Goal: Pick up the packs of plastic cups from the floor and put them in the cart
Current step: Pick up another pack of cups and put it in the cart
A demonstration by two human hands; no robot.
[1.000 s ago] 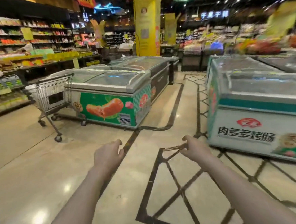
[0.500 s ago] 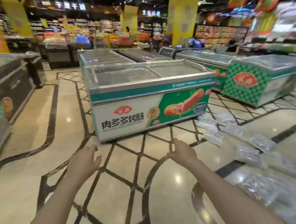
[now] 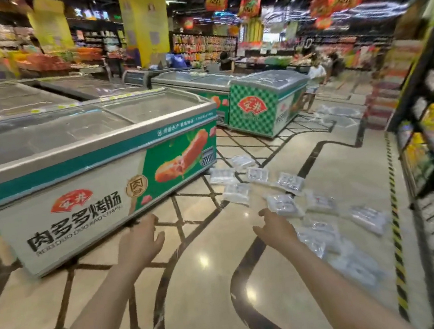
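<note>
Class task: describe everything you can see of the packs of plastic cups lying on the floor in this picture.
The packs of plastic cups are flat, clear plastic bags with whitish contents and dark printed labels, too blurred to read. More than ten lie scattered loosely on the glossy beige floor, from the right front corner of the nearest freezer toward the shelving on the right. Some overlap each other; others lie apart. Neither hand touches them; the right hand is nearest, the left hand further off.
</note>
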